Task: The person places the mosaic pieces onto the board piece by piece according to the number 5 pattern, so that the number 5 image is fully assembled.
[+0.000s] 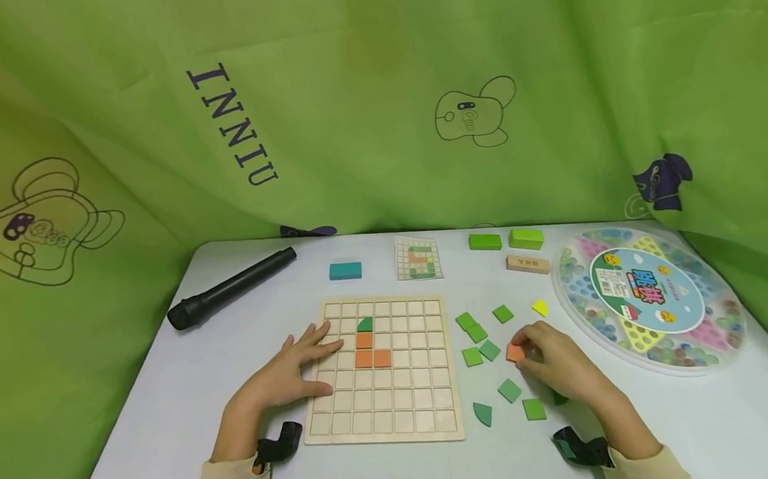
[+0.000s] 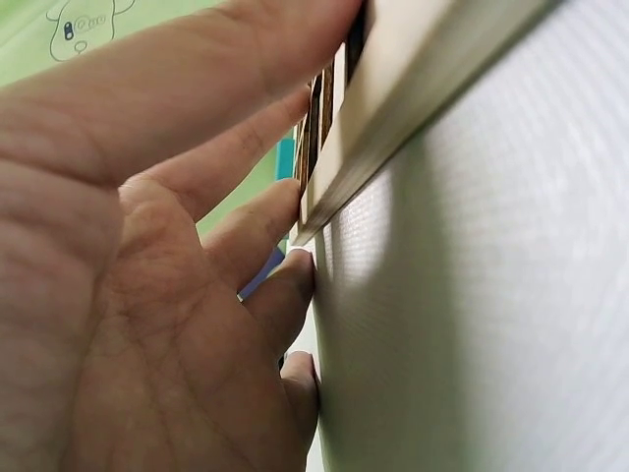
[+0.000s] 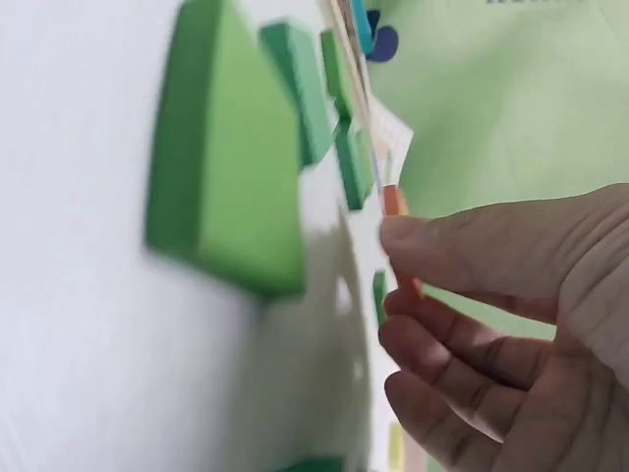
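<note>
My left hand (image 1: 286, 375) rests at the left edge of a wooden grid board (image 1: 425, 420), its fingers spread and fairly straight over the rim. On the board lie a green quarter-round tile (image 1: 365, 324) and three orange square tiles (image 1: 363, 340) just below it. To the right of the board, my right hand (image 1: 556, 361) pinches another orange square tile (image 1: 515, 352) between thumb and fingers; the right wrist view shows this orange tile (image 3: 394, 202) edge-on. Several green tiles (image 1: 509, 390) lie near that hand, one green tile (image 3: 231, 157) large in the right wrist view.
A pattern card (image 1: 418, 258) lies behind the board, with a teal block (image 1: 346, 271) and a black microphone (image 1: 232, 287) to its left. Green blocks (image 1: 526, 239), a wooden block (image 1: 528, 264) and a round marble-game box (image 1: 649, 301) sit at the right. A yellow quarter-round tile (image 1: 540, 308) lies near.
</note>
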`<state>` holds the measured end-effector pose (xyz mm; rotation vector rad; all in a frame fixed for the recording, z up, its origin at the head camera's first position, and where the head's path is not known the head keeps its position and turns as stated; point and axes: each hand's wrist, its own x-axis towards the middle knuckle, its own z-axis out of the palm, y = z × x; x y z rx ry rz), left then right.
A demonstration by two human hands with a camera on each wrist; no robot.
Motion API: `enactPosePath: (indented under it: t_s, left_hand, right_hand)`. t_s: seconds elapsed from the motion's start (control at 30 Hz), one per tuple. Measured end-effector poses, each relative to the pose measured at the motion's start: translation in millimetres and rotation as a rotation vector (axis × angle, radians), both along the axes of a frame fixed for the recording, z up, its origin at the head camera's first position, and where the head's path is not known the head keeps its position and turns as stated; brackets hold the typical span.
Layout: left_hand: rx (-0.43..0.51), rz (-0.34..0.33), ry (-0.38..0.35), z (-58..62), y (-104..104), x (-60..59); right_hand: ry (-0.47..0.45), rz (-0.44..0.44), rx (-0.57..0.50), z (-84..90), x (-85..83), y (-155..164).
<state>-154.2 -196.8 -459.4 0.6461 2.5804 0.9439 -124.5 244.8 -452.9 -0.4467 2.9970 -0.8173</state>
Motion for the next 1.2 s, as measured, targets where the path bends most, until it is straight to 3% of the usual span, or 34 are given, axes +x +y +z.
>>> enactPosePath:
  t_s: [0.13, 0.3, 0.43, 0.6, 0.83, 1.2]
  left_hand:
    - [0.002, -0.001, 0.003, 1.1, 1, 0.5]
    - [-0.003, 0.001, -0.002, 2.0, 1, -0.5]
    - [0.003, -0.004, 0.003, 2.1, 2, -1.4]
    - [0.021, -0.023, 0.002, 1.7, 4, -1.6]
    - [0.010, -0.010, 0.000, -2.2, 4, -1.7]
    - [0.010, 0.017, -0.013, -0.9, 1, 1.1]
  right_hand:
    - [0.008, -0.002, -0.048, 5.5, 3.8, -8]
    - [0.016, 0.063, -0.151, 16.4, 4.3, -32]
    - [0.004, 0.144, -0.195, 20.9, -6.5, -60]
    - [-0.060, 0.267, -0.242, 14.7, -26.0, -96]
    - [-0.121, 0.370, -0.153, 4.7, -41.3, -130]
    - [-0.108, 0.411, -0.059, 5.9, -42.7, -143]
